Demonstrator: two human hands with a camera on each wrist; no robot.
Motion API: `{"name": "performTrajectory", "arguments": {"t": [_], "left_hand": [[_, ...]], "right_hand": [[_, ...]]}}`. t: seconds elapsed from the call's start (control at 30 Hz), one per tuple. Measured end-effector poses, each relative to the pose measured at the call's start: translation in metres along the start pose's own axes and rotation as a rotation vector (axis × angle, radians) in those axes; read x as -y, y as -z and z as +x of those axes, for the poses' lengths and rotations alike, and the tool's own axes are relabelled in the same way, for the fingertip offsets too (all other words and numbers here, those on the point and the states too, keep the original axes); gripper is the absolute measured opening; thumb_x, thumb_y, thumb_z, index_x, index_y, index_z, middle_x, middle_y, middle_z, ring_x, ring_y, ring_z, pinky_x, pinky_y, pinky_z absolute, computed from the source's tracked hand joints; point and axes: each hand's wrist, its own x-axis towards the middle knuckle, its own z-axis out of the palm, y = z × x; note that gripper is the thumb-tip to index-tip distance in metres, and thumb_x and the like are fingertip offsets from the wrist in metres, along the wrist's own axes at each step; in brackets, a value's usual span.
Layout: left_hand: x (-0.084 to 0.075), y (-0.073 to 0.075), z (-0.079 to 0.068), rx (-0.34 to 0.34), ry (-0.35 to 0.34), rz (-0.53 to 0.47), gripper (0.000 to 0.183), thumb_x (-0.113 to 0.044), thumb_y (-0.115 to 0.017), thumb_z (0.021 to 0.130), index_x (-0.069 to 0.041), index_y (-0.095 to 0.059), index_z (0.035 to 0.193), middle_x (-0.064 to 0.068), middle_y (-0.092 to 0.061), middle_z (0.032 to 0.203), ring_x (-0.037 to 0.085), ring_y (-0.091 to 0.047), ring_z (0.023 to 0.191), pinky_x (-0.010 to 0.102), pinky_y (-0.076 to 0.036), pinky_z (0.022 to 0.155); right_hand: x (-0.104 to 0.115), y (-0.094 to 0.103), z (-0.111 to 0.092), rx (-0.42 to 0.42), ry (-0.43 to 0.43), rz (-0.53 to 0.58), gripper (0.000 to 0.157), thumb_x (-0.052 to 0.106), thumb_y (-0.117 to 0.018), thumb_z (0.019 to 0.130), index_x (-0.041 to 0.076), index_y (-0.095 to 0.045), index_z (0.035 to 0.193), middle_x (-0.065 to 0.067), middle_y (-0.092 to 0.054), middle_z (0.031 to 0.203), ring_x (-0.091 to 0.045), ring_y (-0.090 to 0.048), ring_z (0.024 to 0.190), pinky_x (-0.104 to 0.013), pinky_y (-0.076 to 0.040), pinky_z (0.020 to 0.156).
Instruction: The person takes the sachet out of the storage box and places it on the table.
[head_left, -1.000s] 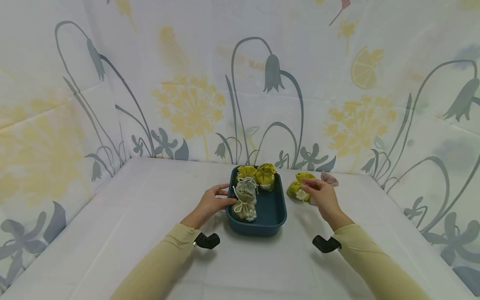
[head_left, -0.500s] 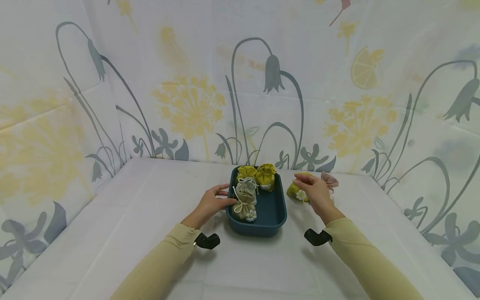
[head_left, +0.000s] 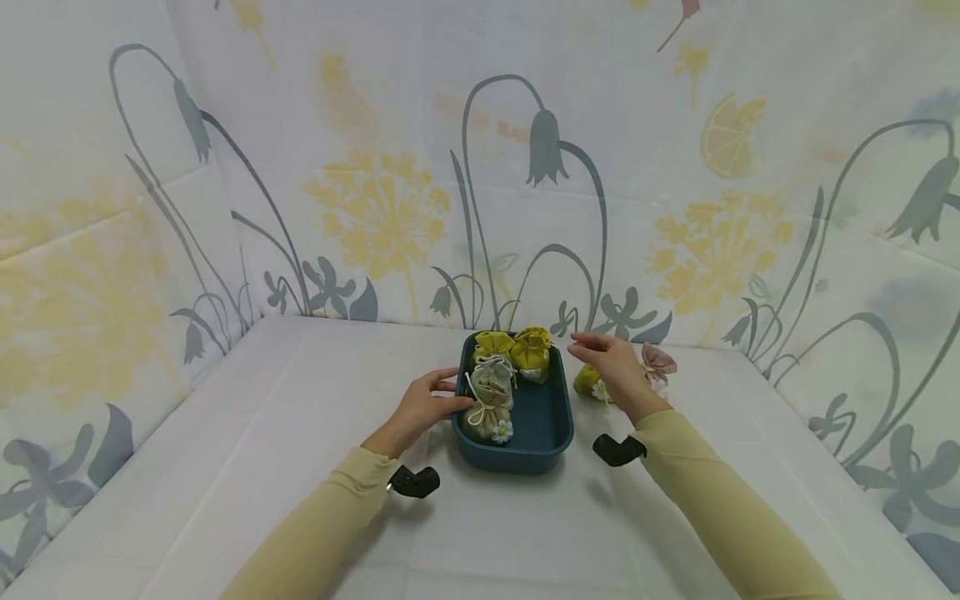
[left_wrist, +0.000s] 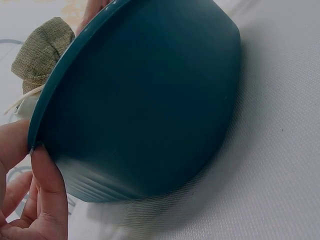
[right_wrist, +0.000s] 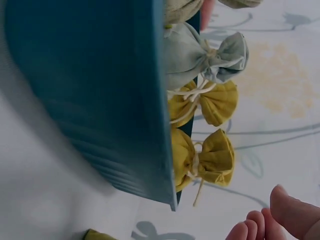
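My left hand [head_left: 420, 412] pinches the left rim of a dark blue plastic basin [head_left: 513, 458]; the left wrist view shows thumb and fingers on either side of that rim. Inside, along the left and back, sit two yellow-green drawstring pouches [head_left: 534, 354], a pale grey one [right_wrist: 192, 55] and a beige one [head_left: 487, 417] with a daisy. My right hand [head_left: 621, 375] is in the air right of the basin, thumb beside loosely bent fingers, with nothing visible between them. Behind it, partly hidden, a yellow-green pouch [head_left: 588, 381] with a daisy lies on the table.
A dusty pink pouch [head_left: 658, 358] lies on the table beyond the right hand. The white table [head_left: 480, 533] meets a flower-printed cloth [head_left: 390, 217] at the back and sides. A black wrist camera [head_left: 618, 450] projects from each sleeve.
My right hand has moved left from over the yellow-green pouch on the table towards the basin's back right corner. That pouch stays in place. The left hand and basin have not moved.
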Motion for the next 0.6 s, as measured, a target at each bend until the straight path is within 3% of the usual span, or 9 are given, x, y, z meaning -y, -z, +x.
{"name": "performTrajectory", "arguments": {"t": [0.27, 0.6], "left_hand": [[-0.019, 0.003, -0.012, 0.045, -0.005, -0.007, 0.061, -0.006, -0.071, 0.081, -0.001, -0.045, 0.136, 0.021, -0.052, 0.118, 0.022, -0.061, 0.09, 0.035, -0.053, 0.073], [0.0, 0.001, 0.001, 0.019, 0.001, -0.005, 0.061, -0.011, -0.075, 0.079, -0.007, -0.049, 0.135, 0.017, -0.054, 0.116, 0.019, -0.062, 0.088, 0.034, -0.053, 0.072]], "right_hand": [[0.009, -0.009, 0.012, 0.03, -0.007, 0.018, 0.044, 0.015, -0.057, 0.094, -0.001, -0.047, 0.134, -0.019, -0.047, 0.128, -0.032, -0.037, 0.127, -0.045, -0.025, 0.107], [0.008, -0.017, 0.028, 0.004, -0.01, -0.025, 0.042, 0.013, -0.061, 0.091, 0.0, -0.052, 0.13, -0.016, -0.053, 0.12, -0.031, -0.042, 0.122, -0.045, -0.025, 0.107]]}}
